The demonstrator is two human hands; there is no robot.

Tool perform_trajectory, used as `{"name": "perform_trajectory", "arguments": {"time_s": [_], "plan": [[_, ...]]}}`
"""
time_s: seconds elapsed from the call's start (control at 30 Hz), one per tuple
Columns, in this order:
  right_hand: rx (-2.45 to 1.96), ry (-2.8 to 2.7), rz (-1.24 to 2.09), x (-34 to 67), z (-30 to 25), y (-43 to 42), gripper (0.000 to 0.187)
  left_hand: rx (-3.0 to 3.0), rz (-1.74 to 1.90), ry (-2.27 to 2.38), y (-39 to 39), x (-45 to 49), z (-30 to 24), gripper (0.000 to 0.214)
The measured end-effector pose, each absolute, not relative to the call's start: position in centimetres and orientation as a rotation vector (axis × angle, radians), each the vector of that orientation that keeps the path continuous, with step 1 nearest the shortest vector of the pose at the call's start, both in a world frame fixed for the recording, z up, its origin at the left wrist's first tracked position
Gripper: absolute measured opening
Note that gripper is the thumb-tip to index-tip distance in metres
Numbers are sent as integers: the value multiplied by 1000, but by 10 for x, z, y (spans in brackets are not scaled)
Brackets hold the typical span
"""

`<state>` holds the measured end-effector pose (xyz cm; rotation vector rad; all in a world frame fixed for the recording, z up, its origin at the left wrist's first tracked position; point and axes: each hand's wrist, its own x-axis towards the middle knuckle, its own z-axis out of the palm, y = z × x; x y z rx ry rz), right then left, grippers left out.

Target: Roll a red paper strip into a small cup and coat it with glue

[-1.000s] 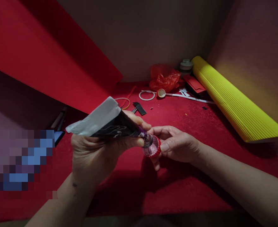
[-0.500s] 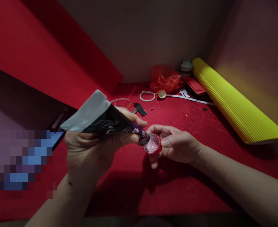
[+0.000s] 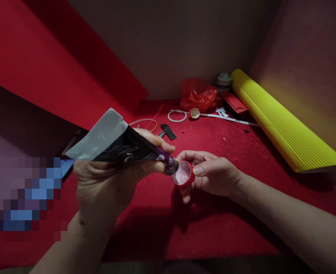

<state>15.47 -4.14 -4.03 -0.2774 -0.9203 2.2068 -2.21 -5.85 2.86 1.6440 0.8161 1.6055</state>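
Note:
My left hand [image 3: 108, 182] is closed round a dark tube [image 3: 122, 146] with a flat silver crimped end pointing up and left. Its purple nozzle end sits just at the mouth of a small red ribbed cap [image 3: 183, 174]. My right hand [image 3: 213, 176] pinches that cap between thumb and fingers, its open side turned toward the tube. Both hands hover above the red felt surface [image 3: 219, 148].
A large red corrugated sheet [image 3: 42, 64] leans at the left and a yellow corrugated roll [image 3: 282, 121] lies at the right. At the back lie a red plastic bag [image 3: 198, 95], a white ring [image 3: 177, 115], white paper strips, a black scrap [image 3: 168, 131] and tape rolls [image 3: 224, 79].
The tube's nozzle has drawn back out of the red cap, up and to the left, and my left hand has shifted slightly left. My right hand has barely moved.

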Motion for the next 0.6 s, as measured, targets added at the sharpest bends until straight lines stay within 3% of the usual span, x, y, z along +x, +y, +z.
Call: {"name": "perform_trajectory", "arguments": {"time_s": [0.6], "plan": [[-334, -918, 2185, 156, -43, -41, 26, 1582, 1614, 798, -58, -20, 27, 15]]}}
